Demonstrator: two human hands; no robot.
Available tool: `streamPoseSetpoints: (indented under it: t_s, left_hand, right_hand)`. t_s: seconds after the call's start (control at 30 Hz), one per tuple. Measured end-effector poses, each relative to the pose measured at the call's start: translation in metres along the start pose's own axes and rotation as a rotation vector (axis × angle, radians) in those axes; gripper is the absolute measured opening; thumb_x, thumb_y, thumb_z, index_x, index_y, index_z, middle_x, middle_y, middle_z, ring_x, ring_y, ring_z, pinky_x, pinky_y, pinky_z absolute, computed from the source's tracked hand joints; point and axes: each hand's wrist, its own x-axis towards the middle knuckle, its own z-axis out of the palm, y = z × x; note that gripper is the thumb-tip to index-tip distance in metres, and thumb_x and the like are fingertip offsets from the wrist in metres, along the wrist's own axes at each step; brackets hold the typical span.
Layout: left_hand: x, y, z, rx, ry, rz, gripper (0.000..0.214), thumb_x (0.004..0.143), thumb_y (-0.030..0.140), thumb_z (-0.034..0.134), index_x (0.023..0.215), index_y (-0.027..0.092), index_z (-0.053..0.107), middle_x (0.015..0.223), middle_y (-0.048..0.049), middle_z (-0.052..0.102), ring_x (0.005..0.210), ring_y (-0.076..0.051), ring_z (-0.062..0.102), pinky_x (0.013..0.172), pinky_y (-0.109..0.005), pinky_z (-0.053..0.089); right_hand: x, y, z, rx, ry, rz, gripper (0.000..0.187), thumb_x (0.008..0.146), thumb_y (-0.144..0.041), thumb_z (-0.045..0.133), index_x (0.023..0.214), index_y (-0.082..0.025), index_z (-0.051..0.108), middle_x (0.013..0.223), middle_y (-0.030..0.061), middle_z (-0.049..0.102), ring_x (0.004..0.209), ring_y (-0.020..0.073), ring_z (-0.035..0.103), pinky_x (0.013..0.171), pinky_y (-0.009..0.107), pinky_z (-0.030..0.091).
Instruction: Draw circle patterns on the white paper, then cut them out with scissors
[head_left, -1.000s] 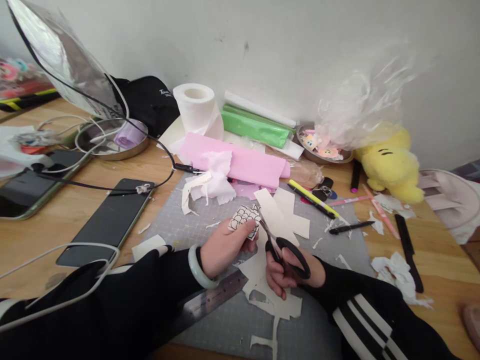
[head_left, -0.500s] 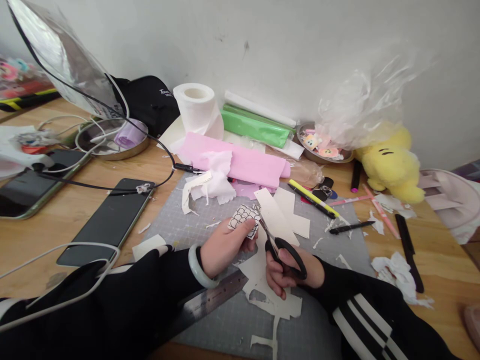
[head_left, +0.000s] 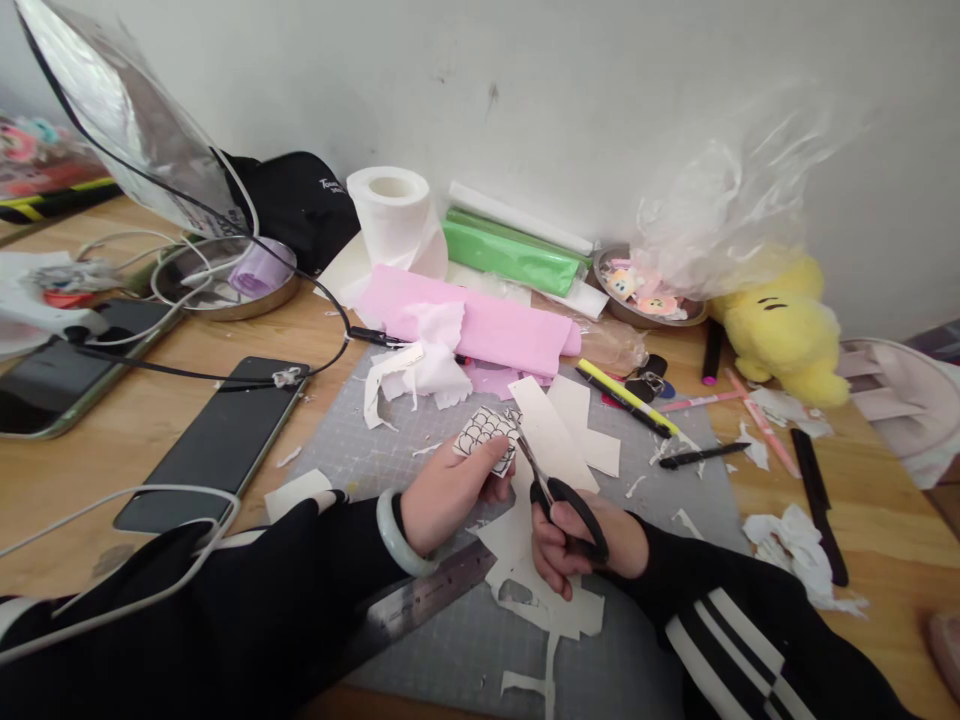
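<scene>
My left hand pinches a small white paper piece with a black scale pattern above the grey cutting mat. My right hand grips black-handled scissors, whose blades point up and left into the edge of that paper piece. Both hands are closed. White paper offcuts lie on the mat under my right hand. A steel ruler lies slanted beneath my left wrist.
A dark phone lies left of the mat, with cables across the wooden desk. Behind the mat are a pink roll, green rolls, a toilet roll and a yellow plush toy. Pens lie at the right.
The scissor handles have closed a little and the patterned paper has turned slightly in my left hand. Both hands stay in the same place.
</scene>
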Motion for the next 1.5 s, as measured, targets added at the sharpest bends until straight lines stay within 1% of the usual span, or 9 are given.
streamPoseSetpoints:
  t_s: [0.27,0.5,0.7,0.8,1.17,1.3,1.5]
  left_hand:
    - [0.0,0.0029,0.0014,-0.007,0.03,-0.022,0.037,0.085,0.032,0.037,0.053,0.017,0.046,0.045,0.0021,0.046,0.047,-0.01,0.042,0.052,-0.022,0.036]
    - [-0.0002,0.0021,0.0012,-0.056,0.074,-0.038,0.034,0.084,0.033,0.04,0.054,0.017,0.047,0.044,0.0025,0.046,0.046,-0.011,0.042,0.051,-0.023,0.036]
    - [0.0009,0.0018,0.0011,-0.088,0.075,-0.031,0.034,0.083,0.035,0.042,0.054,0.017,0.048,0.044,0.0024,0.046,0.044,-0.01,0.041,0.049,-0.023,0.035]
    - [0.0012,0.0024,0.0012,-0.098,0.08,-0.039,0.035,0.082,0.035,0.043,0.053,0.016,0.049,0.043,0.002,0.045,0.044,-0.01,0.041,0.049,-0.023,0.035]
    - [0.0036,-0.0018,0.0006,-0.153,0.105,-0.035,0.035,0.079,0.042,0.048,0.055,0.016,0.048,0.044,0.0033,0.045,0.043,-0.009,0.041,0.048,-0.023,0.034]
    - [0.0041,-0.002,0.0005,-0.18,0.128,-0.049,0.035,0.076,0.047,0.052,0.058,0.016,0.048,0.045,0.0035,0.046,0.042,-0.009,0.04,0.047,-0.023,0.033]
    - [0.0045,-0.0021,0.0011,-0.173,0.158,-0.04,0.035,0.075,0.048,0.051,0.06,0.017,0.048,0.046,0.0036,0.046,0.041,-0.009,0.04,0.045,-0.023,0.031]
  right_hand:
    - [-0.0001,-0.0027,0.0024,-0.021,0.025,0.016,0.052,0.07,-0.064,0.056,0.055,-0.018,0.036,0.034,-0.0076,0.034,0.04,0.009,0.048,0.034,0.017,0.038]
    - [0.0,-0.0024,0.0038,-0.025,0.05,0.032,0.053,0.069,-0.064,0.057,0.054,-0.018,0.035,0.034,-0.0074,0.034,0.04,0.0089,0.048,0.034,0.017,0.04]
    - [-0.0005,-0.0036,0.004,-0.041,0.052,0.026,0.053,0.069,-0.063,0.057,0.053,-0.018,0.035,0.034,-0.0069,0.034,0.04,0.0093,0.048,0.034,0.017,0.037]
    - [-0.0003,-0.0039,0.0039,-0.045,0.05,0.025,0.053,0.07,-0.063,0.057,0.053,-0.018,0.036,0.034,-0.0072,0.034,0.04,0.0092,0.048,0.034,0.017,0.038]
    - [-0.0012,-0.0038,0.0051,-0.031,0.07,0.05,0.053,0.067,-0.063,0.06,0.053,-0.017,0.036,0.033,-0.0074,0.035,0.04,0.0087,0.049,0.035,0.017,0.04]
    - [-0.001,-0.0044,0.0055,-0.022,0.062,0.043,0.052,0.068,-0.061,0.061,0.053,-0.017,0.037,0.033,-0.0071,0.035,0.039,0.0088,0.049,0.033,0.016,0.038]
    - [-0.001,-0.0061,0.0067,-0.032,0.069,0.047,0.052,0.068,-0.061,0.061,0.054,-0.017,0.037,0.034,-0.0072,0.036,0.039,0.0085,0.048,0.031,0.016,0.038]
